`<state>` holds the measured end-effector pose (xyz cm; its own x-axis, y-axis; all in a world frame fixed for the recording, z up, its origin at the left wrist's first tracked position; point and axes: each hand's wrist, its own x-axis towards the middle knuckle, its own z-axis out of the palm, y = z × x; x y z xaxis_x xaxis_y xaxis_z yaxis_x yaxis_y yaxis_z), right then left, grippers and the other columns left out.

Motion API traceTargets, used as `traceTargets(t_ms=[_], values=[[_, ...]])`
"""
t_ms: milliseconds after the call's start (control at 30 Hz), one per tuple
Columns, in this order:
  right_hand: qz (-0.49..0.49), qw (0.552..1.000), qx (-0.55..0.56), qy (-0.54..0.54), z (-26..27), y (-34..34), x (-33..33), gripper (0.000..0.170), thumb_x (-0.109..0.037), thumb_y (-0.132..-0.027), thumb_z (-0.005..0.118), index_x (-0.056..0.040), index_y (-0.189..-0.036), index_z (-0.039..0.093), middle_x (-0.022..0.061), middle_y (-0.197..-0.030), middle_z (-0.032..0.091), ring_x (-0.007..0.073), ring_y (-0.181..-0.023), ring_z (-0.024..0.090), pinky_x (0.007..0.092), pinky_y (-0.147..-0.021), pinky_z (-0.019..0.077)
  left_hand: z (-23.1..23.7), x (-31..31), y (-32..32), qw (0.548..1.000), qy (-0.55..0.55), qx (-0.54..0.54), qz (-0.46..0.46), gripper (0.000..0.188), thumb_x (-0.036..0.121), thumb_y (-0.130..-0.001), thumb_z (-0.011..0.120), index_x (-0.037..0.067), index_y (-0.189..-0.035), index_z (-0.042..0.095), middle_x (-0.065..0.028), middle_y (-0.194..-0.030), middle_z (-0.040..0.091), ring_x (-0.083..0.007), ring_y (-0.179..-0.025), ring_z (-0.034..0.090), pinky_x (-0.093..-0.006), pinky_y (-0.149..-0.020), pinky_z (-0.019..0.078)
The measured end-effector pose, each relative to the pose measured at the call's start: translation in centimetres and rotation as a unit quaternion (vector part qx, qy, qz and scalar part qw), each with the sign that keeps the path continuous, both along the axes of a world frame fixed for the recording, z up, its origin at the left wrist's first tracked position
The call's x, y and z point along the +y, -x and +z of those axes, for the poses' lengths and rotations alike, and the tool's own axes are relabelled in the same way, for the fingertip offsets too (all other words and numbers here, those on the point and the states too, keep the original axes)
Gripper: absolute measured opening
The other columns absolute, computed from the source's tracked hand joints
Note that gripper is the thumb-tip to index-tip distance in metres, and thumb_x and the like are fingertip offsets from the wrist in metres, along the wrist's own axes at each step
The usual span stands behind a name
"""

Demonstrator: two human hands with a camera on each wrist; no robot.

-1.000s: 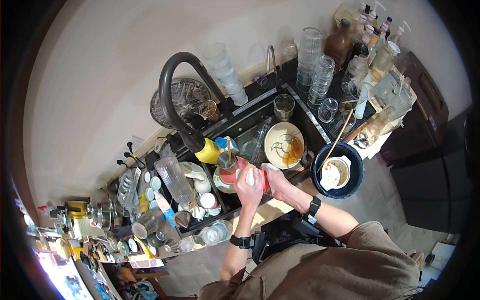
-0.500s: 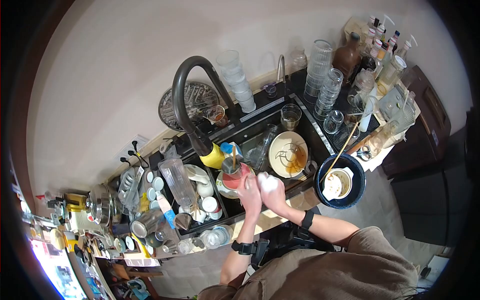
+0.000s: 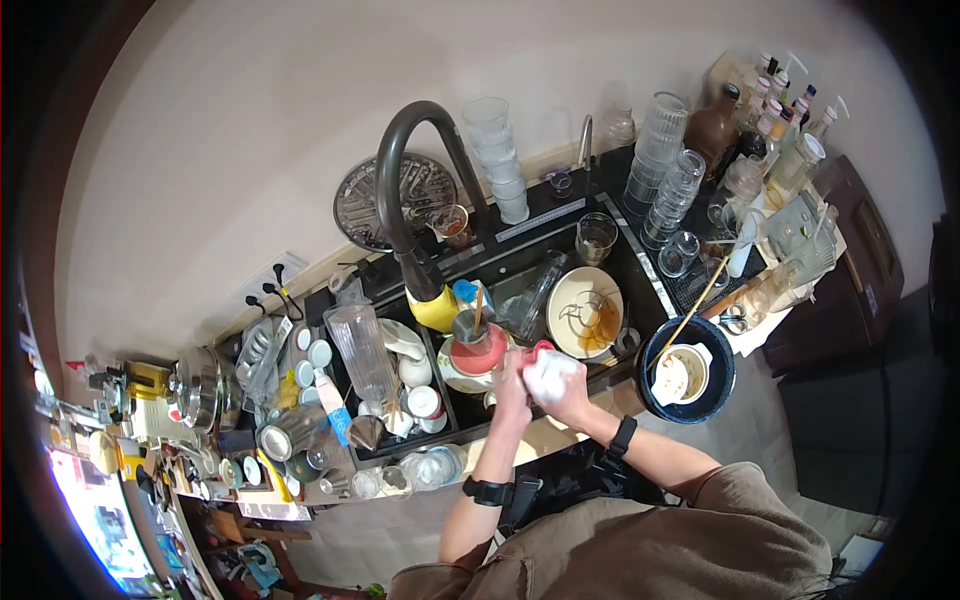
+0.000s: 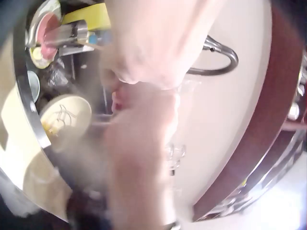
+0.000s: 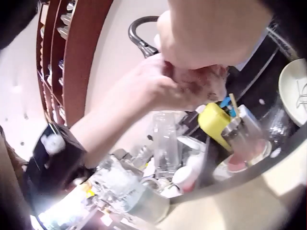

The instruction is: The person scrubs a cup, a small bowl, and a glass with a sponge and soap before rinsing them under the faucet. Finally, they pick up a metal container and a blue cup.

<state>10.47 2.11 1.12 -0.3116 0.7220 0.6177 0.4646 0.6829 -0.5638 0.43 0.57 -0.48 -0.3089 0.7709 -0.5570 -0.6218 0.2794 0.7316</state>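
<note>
In the head view, both hands meet over the front edge of the sink (image 3: 510, 262). My left hand (image 3: 512, 388) has its fingers curled against a small red piece (image 3: 543, 347), mostly hidden between the hands. White foam covers the back of my right hand (image 3: 560, 388), which grips the same red piece from the other side. Its kind cannot be made out. Close beyond the hands, a pink dish (image 3: 480, 352) lies on a patterned plate (image 3: 455, 380), with a metal cup (image 3: 468, 325) holding a wooden stick over it. Both wrist views are blurred; red shows between the hands.
A cream bowl (image 3: 567, 335) with a whisk sits in the sink. The black faucet (image 3: 388, 190) with a yellow end (image 3: 433, 311) arches over it. At right is a dark blue basin (image 3: 728, 385) holding a white pot. Stacked glasses (image 3: 655, 150) stand behind; crowded dishes (image 3: 415, 370) fill the left.
The hands rub against each other and shift, so the right hand's foamy back faces up more. The red piece between them is less exposed than a second ago. The head view has shifted slightly.
</note>
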Motion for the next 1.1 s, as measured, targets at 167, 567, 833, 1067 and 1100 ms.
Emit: traceTargets(t_ms=[167, 567, 833, 1067, 1100], values=[[-0.004, 0.715, 0.253, 0.652, 1.1, 0.6, 2.9, 0.026, -0.018, -0.091, 0.041, -0.0018, -0.075, 0.053, 0.0112, -0.062, 0.048, 0.0148, -0.058, 0.048, 0.0342, -0.052, 0.0406, 2.4, -0.9, -0.6, 0.742, -0.233, 0.628, -0.031, 0.016, 0.015, -0.089, 0.056, -0.001, -0.093, 0.057, -0.0175, -0.087, 0.056, -0.0344, -0.081, 0.055, -0.0401, -0.075, 0.0442], [0.134, 0.978, -0.134, 0.084, 1.6, -1.8, 3.2, 0.010, -0.015, -0.082, 0.056, -0.0050, -0.080, 0.057, 0.0135, -0.068, 0.055, 0.0315, -0.061, 0.058, 0.0402, -0.054, 0.0463, 1.4, -1.5, 4.4, 0.939, -0.001, -0.068, -0.337, 0.042, 0.019, -0.077, 0.073, -0.002, -0.111, 0.058, -0.0085, -0.097, 0.064, -0.0163, -0.085, 0.064, -0.0302, -0.072, 0.0555], [0.039, 0.946, -0.214, 0.238, 1.2, -1.1, 2.9, 0.020, -0.017, -0.088, 0.051, -0.0015, -0.083, 0.062, 0.0195, -0.072, 0.063, 0.0361, -0.069, 0.063, 0.0450, -0.061, 0.0494, 5.1, -1.1, -0.3, 0.785, 0.001, 0.521, -0.336, 0.029, 0.015, -0.064, 0.070, -0.003, -0.086, 0.064, -0.0253, -0.086, 0.065, -0.0419, -0.085, 0.063, -0.0456, -0.077, 0.0526], [0.045, 0.922, -0.183, 0.339, 3.7, -1.7, 3.1, 0.012, -0.014, -0.084, 0.060, -0.0018, -0.082, 0.061, 0.0168, -0.072, 0.060, 0.0314, -0.068, 0.059, 0.0413, -0.064, 0.0456, 0.4, -1.3, -1.1, 0.872, -0.001, 0.376, -0.313, 0.039, 0.012, -0.064, 0.073, -0.006, -0.095, 0.059, -0.0202, -0.093, 0.065, -0.0332, -0.082, 0.066, -0.0403, -0.070, 0.0552], [0.046, 0.910, -0.157, 0.381, 6.1, -1.3, 2.6, 0.015, -0.015, -0.082, 0.064, -0.0008, -0.083, 0.062, 0.0145, -0.076, 0.059, 0.0282, -0.067, 0.056, 0.0375, -0.063, 0.0441, 1.7, -1.2, 0.5, 0.906, 0.007, 0.227, -0.356, 0.039, 0.013, -0.066, 0.074, -0.005, -0.097, 0.059, -0.0176, -0.093, 0.065, -0.0299, -0.081, 0.066, -0.0382, -0.070, 0.0557]])
